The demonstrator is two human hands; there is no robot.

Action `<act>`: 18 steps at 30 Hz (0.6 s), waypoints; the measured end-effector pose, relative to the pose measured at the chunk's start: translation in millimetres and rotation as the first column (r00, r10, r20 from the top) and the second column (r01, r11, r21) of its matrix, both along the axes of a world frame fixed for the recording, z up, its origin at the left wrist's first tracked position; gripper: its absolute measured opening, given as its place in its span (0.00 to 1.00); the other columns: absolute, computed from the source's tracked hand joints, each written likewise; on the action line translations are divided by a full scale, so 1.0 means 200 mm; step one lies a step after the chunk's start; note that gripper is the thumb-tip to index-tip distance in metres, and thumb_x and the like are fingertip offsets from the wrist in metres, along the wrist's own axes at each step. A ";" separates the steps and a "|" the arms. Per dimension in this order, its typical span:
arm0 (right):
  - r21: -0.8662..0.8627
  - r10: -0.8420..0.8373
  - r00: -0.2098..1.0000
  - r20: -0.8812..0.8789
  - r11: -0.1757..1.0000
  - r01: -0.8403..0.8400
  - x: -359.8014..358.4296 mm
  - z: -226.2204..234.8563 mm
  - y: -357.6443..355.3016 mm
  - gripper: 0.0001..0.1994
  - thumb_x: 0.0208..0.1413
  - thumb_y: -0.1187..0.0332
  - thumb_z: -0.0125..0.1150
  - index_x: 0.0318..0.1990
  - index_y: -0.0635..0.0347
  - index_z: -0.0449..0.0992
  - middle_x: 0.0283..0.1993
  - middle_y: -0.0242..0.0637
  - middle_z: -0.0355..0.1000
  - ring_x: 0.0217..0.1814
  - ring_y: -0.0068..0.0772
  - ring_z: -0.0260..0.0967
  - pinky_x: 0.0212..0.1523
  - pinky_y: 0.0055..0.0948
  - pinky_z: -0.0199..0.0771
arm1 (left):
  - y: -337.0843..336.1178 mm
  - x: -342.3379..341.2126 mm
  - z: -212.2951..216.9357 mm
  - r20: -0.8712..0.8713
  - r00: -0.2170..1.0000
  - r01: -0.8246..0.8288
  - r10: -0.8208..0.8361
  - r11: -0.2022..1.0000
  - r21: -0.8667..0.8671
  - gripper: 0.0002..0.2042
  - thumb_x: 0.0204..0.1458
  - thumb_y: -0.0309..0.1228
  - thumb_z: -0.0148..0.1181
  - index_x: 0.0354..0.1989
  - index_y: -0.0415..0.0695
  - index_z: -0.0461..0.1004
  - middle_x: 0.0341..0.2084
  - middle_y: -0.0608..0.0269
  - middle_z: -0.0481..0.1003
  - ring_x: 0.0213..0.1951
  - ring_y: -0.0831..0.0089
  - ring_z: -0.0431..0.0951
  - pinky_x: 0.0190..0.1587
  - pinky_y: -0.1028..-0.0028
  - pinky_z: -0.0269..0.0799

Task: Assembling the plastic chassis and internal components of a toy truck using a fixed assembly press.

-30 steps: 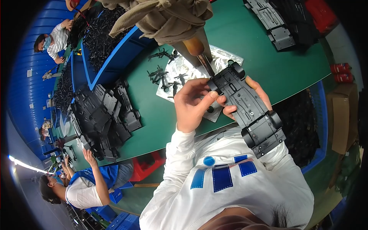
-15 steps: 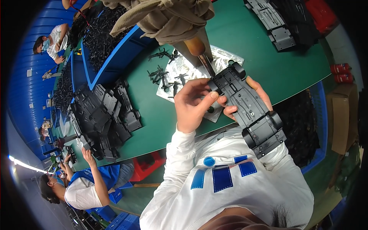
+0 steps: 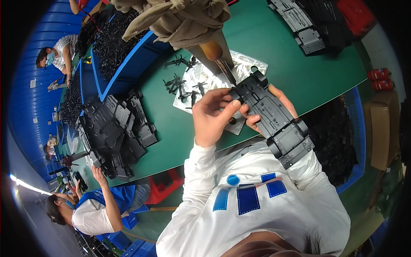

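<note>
The black chassis edged leftward in view, long axis slanting far-left to near-right; left fingers pinched its far end, right fingers gripped its side.

Factory floor, small-parts assembly line. Long green worktable, blue bin heaped with small black pieces, pile of near-identical black moulded parts, cloth-wrapped tool at the station. Masked co-worker in a blue apron and another in stripes (both at workstations), blue wall behind, cardboard box right.
</note>
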State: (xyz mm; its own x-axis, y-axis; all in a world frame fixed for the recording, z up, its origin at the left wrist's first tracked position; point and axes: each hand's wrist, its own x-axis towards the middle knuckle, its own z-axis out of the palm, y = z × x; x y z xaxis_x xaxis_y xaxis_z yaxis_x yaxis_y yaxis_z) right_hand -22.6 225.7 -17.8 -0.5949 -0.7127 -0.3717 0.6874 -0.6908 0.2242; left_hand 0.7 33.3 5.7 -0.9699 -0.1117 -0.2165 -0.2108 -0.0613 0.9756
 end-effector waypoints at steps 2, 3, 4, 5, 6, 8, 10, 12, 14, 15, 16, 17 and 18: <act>-0.017 0.009 1.000 -0.027 1.000 -0.010 0.01 0.00 0.00 0.29 0.69 0.48 0.47 0.65 0.64 0.64 0.57 0.55 0.67 0.53 0.46 0.68 0.38 0.34 0.71 | -0.01 0.00 0.00 0.000 1.000 0.009 -0.009 1.000 -0.011 0.20 0.50 0.24 0.71 0.49 0.29 0.75 0.36 0.59 0.77 0.34 0.78 0.78 0.29 0.80 0.74; -0.018 0.006 1.000 -0.030 1.000 -0.007 0.01 0.00 0.00 0.29 0.69 0.48 0.47 0.65 0.64 0.64 0.57 0.55 0.67 0.53 0.46 0.68 0.38 0.34 0.71 | -0.01 0.00 0.00 0.002 1.000 0.016 -0.016 1.000 -0.022 0.20 0.50 0.24 0.71 0.49 0.29 0.75 0.36 0.59 0.77 0.34 0.78 0.78 0.29 0.80 0.74; -0.030 0.022 0.999 -0.025 0.999 -0.022 0.01 -0.01 0.01 0.29 0.69 0.47 0.47 0.65 0.64 0.64 0.57 0.55 0.68 0.54 0.47 0.68 0.39 0.34 0.72 | -0.01 0.00 0.00 0.000 1.000 0.018 -0.018 1.000 -0.022 0.20 0.50 0.24 0.71 0.49 0.29 0.75 0.36 0.59 0.77 0.34 0.78 0.78 0.29 0.80 0.74; -0.043 0.038 0.999 -0.021 0.998 -0.039 0.02 -0.01 0.01 0.29 0.69 0.47 0.46 0.65 0.63 0.65 0.57 0.55 0.68 0.55 0.47 0.68 0.40 0.35 0.72 | -0.02 0.01 -0.01 -0.011 1.000 0.017 -0.017 1.000 -0.016 0.19 0.50 0.24 0.71 0.49 0.29 0.75 0.36 0.59 0.77 0.34 0.78 0.77 0.30 0.80 0.74; -0.044 0.037 0.999 -0.022 0.998 -0.038 0.02 0.00 0.00 0.29 0.69 0.47 0.46 0.65 0.63 0.65 0.57 0.55 0.68 0.55 0.47 0.68 0.40 0.35 0.72 | -0.03 0.02 -0.01 -0.021 1.000 0.016 -0.016 1.000 -0.010 0.19 0.50 0.23 0.71 0.49 0.29 0.75 0.36 0.59 0.77 0.34 0.79 0.77 0.30 0.80 0.75; -0.065 0.089 0.993 0.074 0.994 -0.085 0.03 0.03 0.00 0.29 0.69 0.47 0.46 0.65 0.62 0.65 0.57 0.54 0.68 0.55 0.49 0.68 0.42 0.37 0.74 | -0.04 0.03 -0.01 -0.015 1.000 0.005 -0.005 1.000 -0.009 0.18 0.50 0.23 0.71 0.49 0.30 0.76 0.36 0.60 0.77 0.34 0.79 0.77 0.31 0.80 0.75; -0.125 0.096 0.994 0.045 0.988 -0.090 0.04 0.02 -0.01 0.30 0.70 0.46 0.44 0.66 0.62 0.65 0.58 0.54 0.69 0.55 0.51 0.69 0.44 0.41 0.76 | -0.06 0.03 -0.01 -0.007 1.000 -0.007 0.007 1.000 -0.007 0.18 0.50 0.22 0.71 0.48 0.30 0.76 0.36 0.60 0.77 0.35 0.79 0.77 0.32 0.80 0.75; -0.154 0.103 0.994 0.031 0.983 -0.097 0.05 0.04 -0.02 0.30 0.70 0.46 0.42 0.66 0.62 0.64 0.59 0.54 0.69 0.57 0.53 0.69 0.46 0.43 0.77 | -0.08 0.03 -0.01 -0.026 1.000 -0.016 0.015 1.000 -0.019 0.17 0.49 0.21 0.71 0.48 0.31 0.77 0.35 0.61 0.76 0.35 0.79 0.77 0.33 0.80 0.75; -0.179 0.104 0.994 0.025 0.979 -0.098 0.05 0.03 -0.02 0.30 0.70 0.46 0.40 0.66 0.63 0.64 0.58 0.56 0.69 0.58 0.55 0.69 0.47 0.46 0.78 | -0.09 0.03 -0.02 -0.027 1.000 -0.009 0.008 1.000 -0.026 0.17 0.49 0.21 0.71 0.48 0.32 0.77 0.36 0.62 0.76 0.35 0.79 0.77 0.34 0.80 0.75; -0.173 0.104 0.995 0.008 0.980 -0.101 0.04 0.03 -0.02 0.30 0.70 0.48 0.39 0.67 0.65 0.63 0.59 0.57 0.68 0.59 0.56 0.68 0.49 0.48 0.77 | -0.10 0.03 -0.03 -0.029 1.000 -0.001 0.000 0.999 -0.033 0.17 0.49 0.20 0.71 0.48 0.32 0.77 0.36 0.62 0.76 0.35 0.79 0.77 0.35 0.80 0.75; -0.166 0.104 0.995 -0.009 0.981 -0.104 0.04 0.03 -0.02 0.30 0.70 0.49 0.39 0.67 0.68 0.61 0.59 0.58 0.68 0.60 0.57 0.67 0.50 0.49 0.77 | -0.11 0.03 -0.03 -0.029 1.000 -0.002 0.001 0.999 -0.033 0.17 0.49 0.20 0.71 0.48 0.32 0.77 0.36 0.62 0.76 0.35 0.79 0.77 0.35 0.80 0.75; -0.167 0.105 0.994 -0.009 0.980 -0.105 0.04 0.03 -0.02 0.30 0.70 0.49 0.39 0.67 0.68 0.61 0.59 0.58 0.68 0.60 0.57 0.67 0.50 0.49 0.77 | -0.11 0.03 -0.04 -0.036 0.999 0.002 -0.003 0.999 -0.039 0.17 0.49 0.20 0.71 0.48 0.32 0.77 0.36 0.62 0.76 0.35 0.79 0.77 0.36 0.80 0.75; -0.192 0.094 0.995 -0.014 0.977 -0.095 0.04 0.02 -0.02 0.31 0.70 0.51 0.38 0.68 0.70 0.59 0.62 0.60 0.66 0.63 0.59 0.66 0.53 0.53 0.76 | -0.12 0.04 -0.04 -0.042 0.999 0.005 -0.007 0.999 -0.044 0.17 0.48 0.20 0.71 0.48 0.32 0.77 0.36 0.62 0.76 0.35 0.79 0.77 0.37 0.80 0.74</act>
